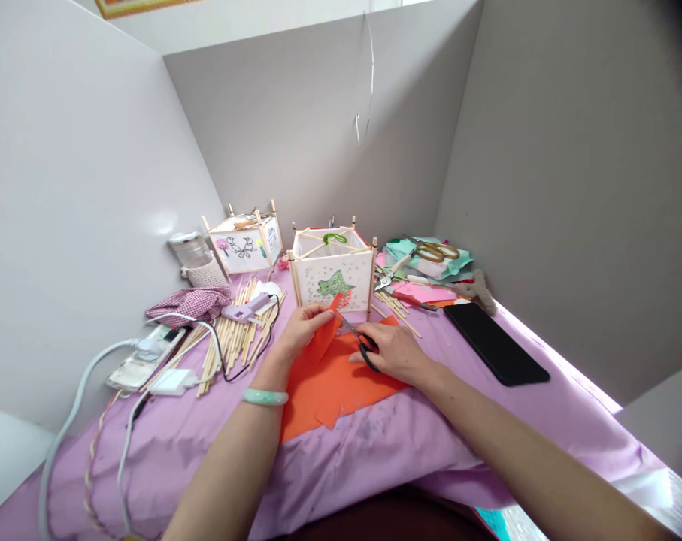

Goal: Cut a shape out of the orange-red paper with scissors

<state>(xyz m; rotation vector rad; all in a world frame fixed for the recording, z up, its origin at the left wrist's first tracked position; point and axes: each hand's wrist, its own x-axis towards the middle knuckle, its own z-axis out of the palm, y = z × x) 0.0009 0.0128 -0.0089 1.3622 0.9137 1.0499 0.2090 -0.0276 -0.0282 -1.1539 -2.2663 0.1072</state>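
Nearest the camera, bare forearms (pixel 228 469) reach in over the purple cloth (pixel 397 458) covering the desk, a pale green bangle (pixel 265 397) around the left wrist. The left hand (pixel 307 328) pinches an orange strip (pixel 322 342) between thumb and fingers, upright and slightly tilted. The right hand (pixel 395 350) grips the black handles of small scissors (pixel 368 353), whose blades meet the strip close to the left thumb. Below both hands, an orange sheet (pixel 352 387) lies flat on the cloth. Just behind stands a stick-framed box (pixel 318 270) with a green star-like drawing on its front panel. To the left, a lilac glue gun (pixel 246 308) rests on loose wooden sticks (pixel 236 338); to the right lies a black phone (pixel 495 343).
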